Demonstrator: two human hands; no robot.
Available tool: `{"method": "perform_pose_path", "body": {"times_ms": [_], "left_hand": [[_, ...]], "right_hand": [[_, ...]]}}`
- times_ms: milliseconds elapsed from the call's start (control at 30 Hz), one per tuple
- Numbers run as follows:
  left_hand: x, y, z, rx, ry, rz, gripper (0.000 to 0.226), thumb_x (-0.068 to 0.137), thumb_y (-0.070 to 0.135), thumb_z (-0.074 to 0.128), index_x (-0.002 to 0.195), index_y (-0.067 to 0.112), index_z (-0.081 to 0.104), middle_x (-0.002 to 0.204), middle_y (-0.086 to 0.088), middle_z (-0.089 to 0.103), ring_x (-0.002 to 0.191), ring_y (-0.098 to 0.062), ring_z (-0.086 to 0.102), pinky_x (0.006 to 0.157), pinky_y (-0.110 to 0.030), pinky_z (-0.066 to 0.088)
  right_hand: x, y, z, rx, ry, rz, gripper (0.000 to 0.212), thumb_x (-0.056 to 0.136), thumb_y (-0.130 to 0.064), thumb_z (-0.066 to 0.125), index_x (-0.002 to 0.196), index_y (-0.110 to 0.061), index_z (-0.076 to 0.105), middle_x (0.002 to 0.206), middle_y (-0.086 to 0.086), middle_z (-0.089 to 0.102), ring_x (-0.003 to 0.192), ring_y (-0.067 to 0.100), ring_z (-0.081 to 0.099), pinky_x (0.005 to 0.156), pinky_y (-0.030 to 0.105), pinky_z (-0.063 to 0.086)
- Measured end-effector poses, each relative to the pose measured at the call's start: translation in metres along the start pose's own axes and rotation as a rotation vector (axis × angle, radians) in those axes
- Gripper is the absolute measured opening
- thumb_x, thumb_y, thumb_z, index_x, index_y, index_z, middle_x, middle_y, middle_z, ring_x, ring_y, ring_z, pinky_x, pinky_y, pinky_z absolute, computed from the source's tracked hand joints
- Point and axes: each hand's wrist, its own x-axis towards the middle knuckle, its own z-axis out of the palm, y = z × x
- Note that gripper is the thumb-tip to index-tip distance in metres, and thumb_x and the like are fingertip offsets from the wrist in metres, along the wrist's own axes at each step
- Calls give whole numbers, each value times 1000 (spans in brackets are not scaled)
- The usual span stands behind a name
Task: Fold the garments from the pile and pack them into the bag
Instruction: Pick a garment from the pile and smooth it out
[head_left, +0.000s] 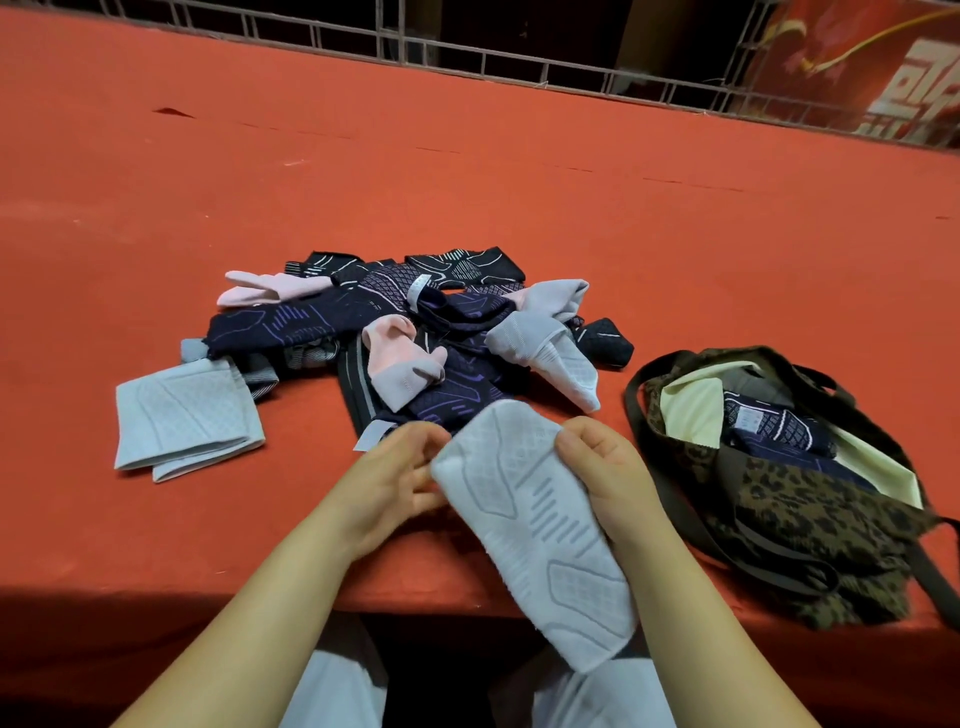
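Hands held a pale sock (530, 525) just in front of the pile (410, 332), left of the bag (769, 499): left hand (395, 478) and right hand (608, 467) each pinched a side near its top. Soft, light and limp, it probably handles best gripped at the edges. Its long axis ran from the pile toward the person, the near end hanging off the table (467, 171).

L hand (402, 470), R hand (605, 467), both fingers curled, pinching
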Motion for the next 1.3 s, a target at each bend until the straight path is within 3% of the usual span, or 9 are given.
{"method": "perform_pose_path", "body": {"times_ms": [167, 333, 500, 733, 867, 1000, 1133, 1200, 1300], "left_hand": [[-2, -24, 27, 146, 41, -50, 48, 66, 19, 68, 110, 7, 52, 94, -5, 65, 77, -11, 64, 62, -24, 52], [1, -23, 32, 45, 186, 23, 3, 91, 6, 55, 92, 8, 53, 84, -9, 62, 70, -14, 61, 66, -30, 53], [3, -13, 32, -119, 271, 83, 22, 98, 12, 43, 81, 10, 55, 67, -1, 65, 61, -10, 58, 59, -29, 52], [-2, 22, 36, -28, 233, 338, 23, 96, 22, 47, 78, 12, 57, 68, -5, 63, 59, -17, 56, 51, -25, 45], [-3, 58, 50, 319, 36, 511, 19, 79, 44, 55, 69, 29, 60, 65, 9, 49, 60, -9, 40, 53, -24, 32], [-8, 87, 74, 634, -358, 539, 14, 76, 33, 53, 66, 24, 54, 57, 13, 51, 51, 3, 40, 49, -10, 32], [-10, 100, 85, 612, -515, 495, 14, 62, 42, 74, 62, 30, 67, 62, -34, 49, 63, -26, 47, 56, -33, 36], [-8, 103, 80, 564, -540, 480, 32, 60, 59, 77, 64, 28, 68, 61, -20, 51, 65, -32, 46, 63, -51, 36], [-7, 104, 71, 470, -618, 466, 30, 68, 56, 74, 68, 27, 68, 63, 11, 58, 62, -16, 57, 81, -71, 32]], "right_hand": [[-5, 7, 4, 153, 33, 31, 17, 76, -28, 58, 61, -19, 61, 60, 0, 57, 56, 12, 51, 54, 26, 46], [-9, 10, -9, 202, 66, 62, 20, 75, -34, 65, 68, -15, 60, 66, 4, 61, 62, 18, 56, 61, 31, 50], [-13, 18, -19, 187, 65, 98, 47, 52, -59, 83, 66, -20, 61, 74, 8, 60, 71, 25, 56, 72, 41, 46], [-16, 21, -16, 87, 36, 122, 20, 77, -32, 62, 60, -22, 59, 63, 1, 55, 61, 17, 49, 60, 31, 43], [-16, 9, -18, -43, -131, 52, 29, 68, -38, 67, 82, -14, 59, 72, 1, 56, 66, 12, 49, 59, 25, 39], [-6, -15, -21, -116, -202, -175, 72, 65, -54, 75, 127, -27, 49, 126, 1, 55, 115, 10, 54, 91, 26, 48], [2, -39, -21, -252, -337, -261, 43, 74, -39, 72, 113, -23, 65, 138, 6, 49, 133, 17, 43, 108, 42, 38], [5, -41, -22, -288, -386, -263, 31, 73, -31, 70, 101, -19, 69, 137, 6, 51, 132, 18, 44, 107, 42, 38], [5, -42, -19, -213, -450, -282, 49, 70, -45, 77, 109, -19, 64, 136, 2, 54, 131, 16, 46, 104, 30, 38]]}}
